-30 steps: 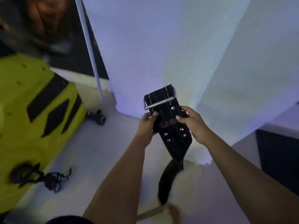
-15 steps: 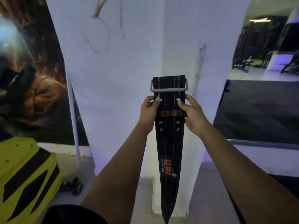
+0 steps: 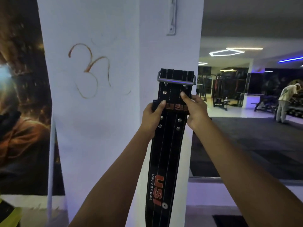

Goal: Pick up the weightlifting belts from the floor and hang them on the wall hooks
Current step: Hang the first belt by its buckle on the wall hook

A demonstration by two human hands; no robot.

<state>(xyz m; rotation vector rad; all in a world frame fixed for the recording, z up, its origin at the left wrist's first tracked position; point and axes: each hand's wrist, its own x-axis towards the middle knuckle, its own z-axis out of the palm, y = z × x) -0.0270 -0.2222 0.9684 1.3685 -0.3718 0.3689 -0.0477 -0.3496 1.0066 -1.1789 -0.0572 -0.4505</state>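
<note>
Black leather filled the middle of the view: one belt (image 3: pixel 165 161) hung straight down between two raised forearms, its tail running off the bottom edge and its metal buckle (image 3: pixel 176 79) at the top. The left hand (image 3: pixel 151 117) was clamped on the belt's left edge just below the buckle, thumb across the front; the right hand (image 3: pixel 194 110) was clamped on the right edge at much the same height. So the belt was off the floor and lifted upright, close in front of the corner of a white pillar (image 3: pixel 101 112). Higher on that pillar, well above the buckle, a pale metal bracket (image 3: pixel 172 17) was fixed to the wall; it looked like the hook mount, though its prong could not be made out. By that reading the pickup of this belt was finished and the hanging was not: the buckle needed to go up to the bracket. Whether other belts remained on the floor could not be told. Far off, a person (image 3: pixel 285 102) bent over gym equipment.
</note>
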